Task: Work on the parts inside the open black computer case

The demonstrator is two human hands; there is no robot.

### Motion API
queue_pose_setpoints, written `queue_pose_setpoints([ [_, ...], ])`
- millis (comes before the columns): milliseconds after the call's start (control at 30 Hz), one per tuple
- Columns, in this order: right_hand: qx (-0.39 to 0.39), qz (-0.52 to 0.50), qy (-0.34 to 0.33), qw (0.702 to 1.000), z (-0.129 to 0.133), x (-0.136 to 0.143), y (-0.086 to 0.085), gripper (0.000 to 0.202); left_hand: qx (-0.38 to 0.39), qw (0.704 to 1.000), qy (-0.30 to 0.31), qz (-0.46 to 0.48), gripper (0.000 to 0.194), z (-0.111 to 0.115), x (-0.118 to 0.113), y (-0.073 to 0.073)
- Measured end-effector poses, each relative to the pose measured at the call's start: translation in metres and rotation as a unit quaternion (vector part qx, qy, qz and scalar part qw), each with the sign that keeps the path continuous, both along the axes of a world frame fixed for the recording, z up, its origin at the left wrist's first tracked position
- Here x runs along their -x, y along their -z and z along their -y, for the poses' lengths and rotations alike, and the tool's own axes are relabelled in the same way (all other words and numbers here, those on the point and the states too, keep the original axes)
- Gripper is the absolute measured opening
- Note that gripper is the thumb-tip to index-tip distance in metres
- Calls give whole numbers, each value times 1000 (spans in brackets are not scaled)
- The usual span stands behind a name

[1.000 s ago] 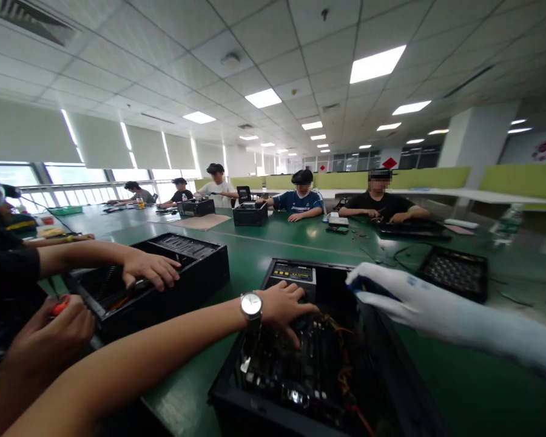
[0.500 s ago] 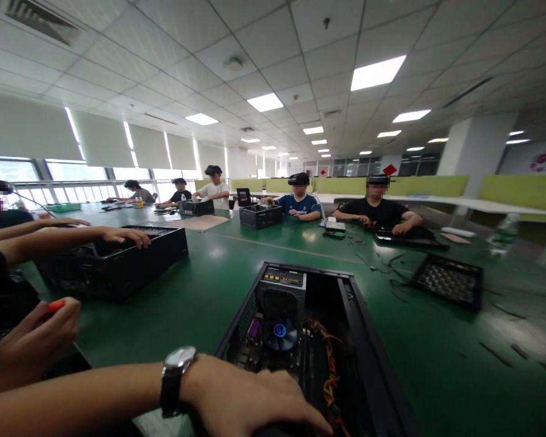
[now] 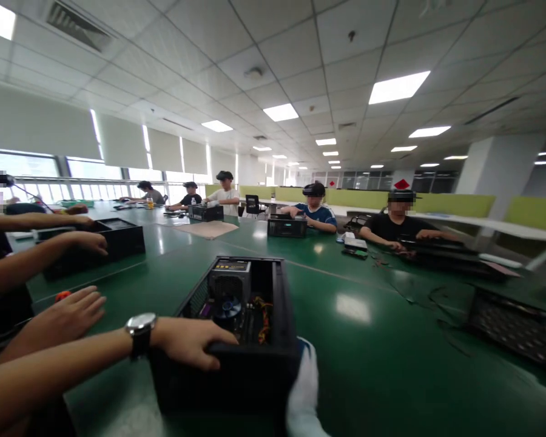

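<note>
At the far left of the frame, a black case (image 3: 95, 246) is being handled by a co-worker's hand (image 3: 88, 241), and lower down another co-worker's hand (image 3: 66, 318) is being rested flat on the green table (image 3: 382, 358) beside a small orange object (image 3: 62, 295) (too small to identify). Left of centre, near the bottom, the near edge of an open black computer case (image 3: 250, 364) is being gripped by the person's bare left hand (image 3: 191, 343), fingers curled over the rim; a wristwatch (image 3: 141, 331) is being worn on that arm. Inside the case, a fan (image 3: 227, 306) and coloured wires (image 3: 261, 315) are being shown. At bottom centre, the case's right near corner is being touched by the right hand (image 3: 304, 388), in a white glove; its grip cannot be told. At lower right, a perforated black panel (image 3: 514, 328) is lying on the table.
</note>
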State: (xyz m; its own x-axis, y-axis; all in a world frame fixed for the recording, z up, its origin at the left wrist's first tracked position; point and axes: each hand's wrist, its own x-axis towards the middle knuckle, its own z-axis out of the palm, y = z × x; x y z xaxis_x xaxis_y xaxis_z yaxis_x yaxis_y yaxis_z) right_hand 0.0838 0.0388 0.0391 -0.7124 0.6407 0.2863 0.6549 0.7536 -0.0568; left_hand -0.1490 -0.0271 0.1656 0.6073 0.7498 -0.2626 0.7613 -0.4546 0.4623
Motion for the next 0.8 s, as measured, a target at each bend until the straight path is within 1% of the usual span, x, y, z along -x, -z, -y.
queue_pose_setpoints([
  [33,10,-5,41,999,-17,34,-1,29,-67,996,-34,-49,47,-10,29,-7],
  [67,23,-11,80,996,-32,67,-2,28,-136,984,-62,-94,43,-18,55,-17],
  [100,37,-18,112,993,-43,96,-4,28,-200,968,-85,-127,40,-23,75,-28],
  [133,49,-26,130,990,-52,121,-5,32,-258,950,-102,-144,37,-26,88,-39],
  [167,59,-36,139,988,-58,139,-5,39,-309,932,-117,-148,34,-29,94,-49],
  [200,65,-46,140,987,-62,151,-4,48,-354,916,-129,-141,32,-31,93,-57],
  [233,66,-56,136,987,-65,155,0,52,-394,899,-137,-130,32,-34,85,-60],
  [267,62,-62,123,988,-67,152,5,51,-427,885,-135,-124,32,-37,71,-60],
  [300,54,-66,106,991,-69,142,11,47,-447,877,-118,-128,31,-41,55,-55],
  [333,44,-66,87,993,-71,127,18,41,-453,876,-87,-139,30,-46,36,-47],
  [367,34,-62,71,995,-74,108,25,37,-449,879,-48,-151,28,-51,16,-35],
  [433,18,-50,63,997,-82,61,34,34,-427,890,15,-156,26,-64,-22,-4],
  [467,12,-44,75,996,-88,35,36,35,-415,900,20,-134,25,-71,-40,14],
  [500,6,-37,92,995,-94,7,37,36,-400,912,0,-93,25,-79,-57,33],
  [567,-4,-23,135,991,-107,-51,36,41,-361,929,-79,10,24,-95,-90,73],
  [633,-7,-16,186,982,-118,-114,35,47,-328,929,-149,82,25,-108,-120,110],
  [667,-7,-14,214,977,-122,-146,36,49,-318,928,-170,99,27,-113,-134,126],
  [700,-5,-14,242,970,-126,-179,38,52,-309,929,-176,103,28,-116,-146,140],
  [733,2,-18,270,963,-130,-212,41,55,-302,933,-169,100,31,-119,-156,152],
  [800,30,-38,319,947,-139,-276,53,61,-282,946,-134,83,38,-121,-169,167],
])
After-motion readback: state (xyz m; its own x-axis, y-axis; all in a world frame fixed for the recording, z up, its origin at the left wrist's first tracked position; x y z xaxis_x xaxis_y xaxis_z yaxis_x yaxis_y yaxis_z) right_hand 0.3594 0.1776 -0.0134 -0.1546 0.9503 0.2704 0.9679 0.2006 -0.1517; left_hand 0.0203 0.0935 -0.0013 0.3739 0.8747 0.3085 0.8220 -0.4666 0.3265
